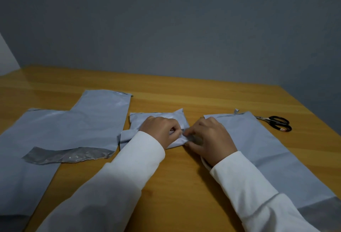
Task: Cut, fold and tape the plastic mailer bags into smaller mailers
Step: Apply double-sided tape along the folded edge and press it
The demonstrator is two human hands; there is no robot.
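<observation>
A small folded grey mailer piece [158, 116] lies in the middle of the wooden table [175, 185]. My left hand [159, 130] rests on it with fingers curled, pinching its right edge. My right hand [210, 139] meets it from the right and pinches the same folded edge; something white, perhaps a tape roll [204, 164], shows under its wrist. A long grey mailer bag [267, 150] lies to the right. Two more grey mailer bags [60, 130] overlap on the left.
Black-handled scissors [278, 122] lie at the far right beyond the right mailer. A dark shiny cut-off plastic strip [68, 155] lies across the left bags. A grey wall [166, 28] stands behind the table's far edge.
</observation>
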